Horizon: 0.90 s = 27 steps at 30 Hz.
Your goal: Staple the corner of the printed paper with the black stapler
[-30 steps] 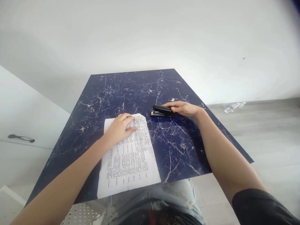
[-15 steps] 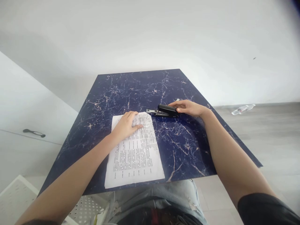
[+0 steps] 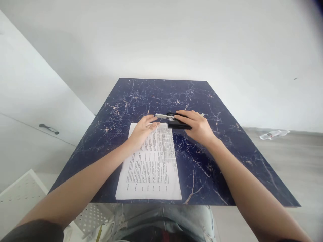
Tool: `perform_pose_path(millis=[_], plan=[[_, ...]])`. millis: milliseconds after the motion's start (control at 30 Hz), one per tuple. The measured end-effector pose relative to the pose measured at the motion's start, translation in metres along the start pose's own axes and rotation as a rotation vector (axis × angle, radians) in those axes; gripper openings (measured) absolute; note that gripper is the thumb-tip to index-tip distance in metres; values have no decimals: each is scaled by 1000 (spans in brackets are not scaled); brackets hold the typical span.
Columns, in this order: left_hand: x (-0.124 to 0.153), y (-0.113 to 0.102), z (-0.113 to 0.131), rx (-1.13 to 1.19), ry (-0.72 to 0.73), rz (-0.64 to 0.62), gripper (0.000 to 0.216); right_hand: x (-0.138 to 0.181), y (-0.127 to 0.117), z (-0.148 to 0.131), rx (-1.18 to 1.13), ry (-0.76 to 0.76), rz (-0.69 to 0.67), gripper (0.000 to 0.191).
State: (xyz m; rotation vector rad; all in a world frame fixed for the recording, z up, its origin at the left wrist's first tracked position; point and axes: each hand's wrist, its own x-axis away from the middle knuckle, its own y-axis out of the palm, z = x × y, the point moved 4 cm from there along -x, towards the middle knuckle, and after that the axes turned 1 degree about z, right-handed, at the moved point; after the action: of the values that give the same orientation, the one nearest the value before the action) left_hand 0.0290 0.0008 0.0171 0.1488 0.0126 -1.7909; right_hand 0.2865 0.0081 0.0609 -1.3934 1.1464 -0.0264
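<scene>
A black stapler (image 3: 179, 125) with its silver metal part (image 3: 161, 116) sticking out to the left is in my right hand (image 3: 198, 126), whose fingers wrap over it from the right. It looks tipped compared with lying flat. My left hand (image 3: 143, 129) is at the top edge of a stack of printed paper (image 3: 148, 174), fingers stretched and thumb apart. Its fingertips are close to the stapler's metal end; whether they touch it I cannot tell. The sheets lie near the table's front edge, print turned sideways, creased at the upper right.
The dark blue marbled table (image 3: 161, 92) stands by a white wall. A small pale bit (image 3: 202, 115) lies beyond my right hand. On the floor at right is a clear plastic item (image 3: 274, 134). A white perforated basket (image 3: 22, 191) stands lower left, near a cabinet handle (image 3: 49, 129).
My right hand has moved left and closed over the stapler, which is now tilted. My left hand has shifted from pressing on the sheets up to their top edge. The view has turned slightly.
</scene>
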Motion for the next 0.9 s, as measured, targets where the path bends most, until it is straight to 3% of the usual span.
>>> perform_pose_path(millis=[100,200,300,367,500,600,733,800,900], plan=[[-4,5,-9,286,-101,-67,36,-4,12,-29,218,-217,-28,52],[-6,6,-12,356,-160,-30,22,-5,17,-39,332,-277,-30,52],[-8,-2,-12,359,-238,60,7,-5,17,-33,355,-225,6,56],[-12,-15,-11,347,-261,128,8,-3,15,-24,336,-145,52,61],[-31,-56,-5,313,-161,256,9,3,16,-1,260,-11,87,63],[-45,-96,-3,211,-63,433,33,8,20,12,200,63,52,64],[-55,-137,-8,-66,-4,563,33,10,23,21,74,173,29,59],[-56,-149,-10,-291,39,591,33,10,23,23,-31,230,43,48],[-57,-155,-8,-625,134,528,32,10,22,26,-160,325,56,35]])
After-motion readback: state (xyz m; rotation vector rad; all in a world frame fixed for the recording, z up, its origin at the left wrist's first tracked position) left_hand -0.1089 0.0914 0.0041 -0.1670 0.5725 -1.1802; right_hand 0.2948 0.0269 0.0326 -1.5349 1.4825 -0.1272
